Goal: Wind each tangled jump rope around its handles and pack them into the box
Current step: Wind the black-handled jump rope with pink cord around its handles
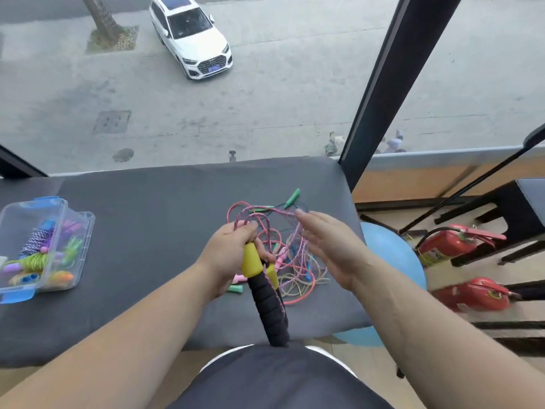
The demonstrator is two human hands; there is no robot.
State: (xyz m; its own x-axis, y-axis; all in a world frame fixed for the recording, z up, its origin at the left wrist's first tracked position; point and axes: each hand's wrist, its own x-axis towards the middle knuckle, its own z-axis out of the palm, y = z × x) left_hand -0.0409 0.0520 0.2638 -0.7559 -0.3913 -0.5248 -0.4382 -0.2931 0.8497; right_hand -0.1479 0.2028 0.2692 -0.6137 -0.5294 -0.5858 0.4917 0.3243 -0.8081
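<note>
The left hand (233, 255) holds position at the centre of the surface (147, 231). Its fingers (246, 230) are curled tight around the yellow-capped, black foam handles (267, 308), which point toward 6 o'clock, and around a turn of the pink braided rope (236, 222). This rope loops out at 12 o'clock from the fist and runs across toward 3 o'clock.

The right hand (333, 249) is at 3 o'clock of the left hand, with straight, spread fingers (309, 222) gripping nothing; one fingertip meets the braided loop.

The remaining tangled ropes (298, 276) lie on the surface between and below the two hands. A green handle (292, 197) lies at 12 o'clock of the pile.

The clear box (17, 219), with blue latches, stands open at 9 o'clock on the surface, well apart from the hands, and contains several wound ropes.

Off the surface at 3 o'clock are a blue ball (389, 249) and two red fire extinguishers (454, 243).
</note>
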